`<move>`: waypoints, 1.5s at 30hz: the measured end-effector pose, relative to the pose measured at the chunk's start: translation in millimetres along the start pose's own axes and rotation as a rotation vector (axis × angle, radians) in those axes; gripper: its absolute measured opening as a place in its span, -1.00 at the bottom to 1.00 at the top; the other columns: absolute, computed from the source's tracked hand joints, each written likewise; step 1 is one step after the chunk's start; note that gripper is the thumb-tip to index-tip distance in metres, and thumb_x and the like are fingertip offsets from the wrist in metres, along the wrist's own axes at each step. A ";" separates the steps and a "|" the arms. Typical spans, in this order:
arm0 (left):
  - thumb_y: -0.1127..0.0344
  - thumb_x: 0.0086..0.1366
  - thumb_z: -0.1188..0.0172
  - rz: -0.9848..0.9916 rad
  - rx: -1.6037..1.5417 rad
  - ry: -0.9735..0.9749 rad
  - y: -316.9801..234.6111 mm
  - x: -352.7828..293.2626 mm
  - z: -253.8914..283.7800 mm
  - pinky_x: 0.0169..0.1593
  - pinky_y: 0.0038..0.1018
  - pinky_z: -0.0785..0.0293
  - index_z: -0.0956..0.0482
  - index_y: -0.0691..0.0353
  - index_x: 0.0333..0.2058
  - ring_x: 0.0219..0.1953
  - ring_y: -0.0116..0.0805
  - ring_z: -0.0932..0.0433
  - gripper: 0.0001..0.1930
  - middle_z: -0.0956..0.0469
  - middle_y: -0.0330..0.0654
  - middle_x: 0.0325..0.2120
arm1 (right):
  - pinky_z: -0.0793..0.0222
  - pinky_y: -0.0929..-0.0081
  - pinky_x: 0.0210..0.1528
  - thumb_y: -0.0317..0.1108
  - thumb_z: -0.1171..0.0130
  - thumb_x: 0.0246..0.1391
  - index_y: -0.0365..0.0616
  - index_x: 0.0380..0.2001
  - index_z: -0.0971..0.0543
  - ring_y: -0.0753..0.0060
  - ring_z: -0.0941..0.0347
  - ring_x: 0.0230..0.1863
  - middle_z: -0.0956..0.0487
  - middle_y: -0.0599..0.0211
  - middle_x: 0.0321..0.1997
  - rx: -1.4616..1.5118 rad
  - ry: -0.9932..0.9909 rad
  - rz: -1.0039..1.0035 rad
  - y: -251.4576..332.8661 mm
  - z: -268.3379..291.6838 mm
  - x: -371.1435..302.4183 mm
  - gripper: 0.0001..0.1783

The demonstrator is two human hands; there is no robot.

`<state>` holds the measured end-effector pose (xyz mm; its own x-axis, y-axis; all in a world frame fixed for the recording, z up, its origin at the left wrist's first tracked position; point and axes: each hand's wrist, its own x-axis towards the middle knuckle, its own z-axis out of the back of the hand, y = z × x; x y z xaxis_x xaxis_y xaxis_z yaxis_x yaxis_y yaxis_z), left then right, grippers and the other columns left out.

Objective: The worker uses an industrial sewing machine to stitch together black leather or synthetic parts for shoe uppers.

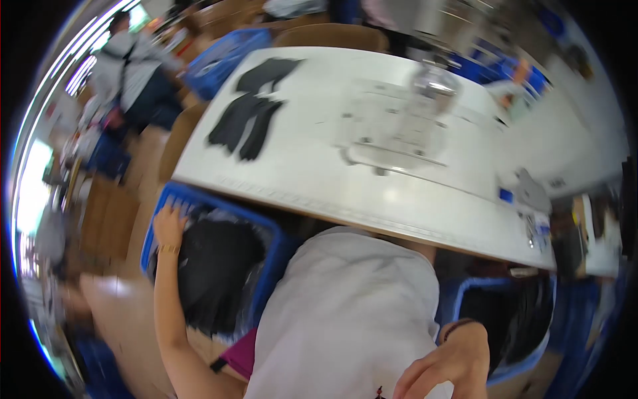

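Observation:
My left hand (pixel 170 225) is at the far left corner of a blue plastic basket (pixel 271 266), its fingers bent over the rim. Dark fabric pieces (pixel 216 269) fill this basket, with clear plastic lining around them. Low in the view, my right hand (pixel 448 366) is held before my white shirt (pixel 345 312), its fingers curled. The lower edge cuts off its fingertips, so what they hold, if anything, is hidden. Two groups of dark cut fabric pieces (pixel 242 123) lie on the left of the white sewing table (pixel 299 179).
A sewing machine (pixel 432 93), smeared by motion, stands on the table with a clear plate around its base. To my right is a second blue basket (pixel 458 299) of dark fabric. Another blue basket (pixel 226 60) stands beyond the table. A person (pixel 129 73) is at far left.

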<state>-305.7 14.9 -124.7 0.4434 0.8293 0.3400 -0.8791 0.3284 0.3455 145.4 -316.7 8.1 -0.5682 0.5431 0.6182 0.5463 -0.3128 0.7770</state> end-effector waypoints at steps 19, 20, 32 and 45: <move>0.34 -0.03 -0.29 -1.317 -0.741 0.836 -377.9 52.3 140.3 -0.28 -0.38 -0.43 -0.48 0.39 -0.17 -0.34 -0.07 -0.51 -0.58 -0.52 0.07 -0.37 | -0.34 0.31 -0.19 -0.49 -0.14 -0.17 -0.24 -0.45 -0.54 0.11 -0.42 -0.30 -0.50 0.10 -0.39 -1.328 -1.938 -0.778 -129.2 -41.8 -278.1 -0.88; 0.28 0.00 -0.27 -1.325 -0.716 0.871 -386.8 49.7 141.3 -0.24 -0.32 -0.42 -0.48 0.38 -0.17 -0.30 0.00 -0.49 -0.58 -0.50 0.10 -0.34 | -0.33 0.29 -0.17 -0.47 -0.16 -0.18 -0.22 -0.43 -0.54 0.10 -0.41 -0.27 -0.50 0.09 -0.38 -1.128 -2.171 -0.780 -125.7 -45.0 -298.9 -0.85; 0.20 0.07 -0.22 -1.378 -0.615 0.881 -443.5 20.6 156.0 -0.19 -0.26 -0.41 -0.45 0.32 -0.11 -0.24 0.05 -0.47 -0.56 -0.48 0.09 -0.27 | 0.28 -0.08 0.29 -0.18 -0.02 -0.01 0.20 -0.10 -0.51 0.15 0.10 0.33 -0.20 0.28 0.23 -1.421 -1.031 -2.097 -151.9 -12.0 -424.0 -0.65; 0.21 0.08 -0.21 -1.347 -0.572 0.936 -455.8 23.4 153.3 -0.20 -0.26 -0.41 -0.43 0.35 -0.09 -0.22 0.08 -0.45 -0.55 -0.46 0.12 -0.27 | 0.18 0.15 0.33 -0.15 -0.29 -0.27 -0.03 0.06 -0.36 0.23 -0.04 0.29 -0.25 0.19 0.20 -1.299 -1.389 -1.816 -90.2 -71.9 -436.4 -0.28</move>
<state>132.2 -184.7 -140.1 0.7957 -0.2462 -0.5534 -0.0464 0.8862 -0.4610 299.9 -581.5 -323.2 0.8701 0.4267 -0.2468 -0.3893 0.9020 0.1870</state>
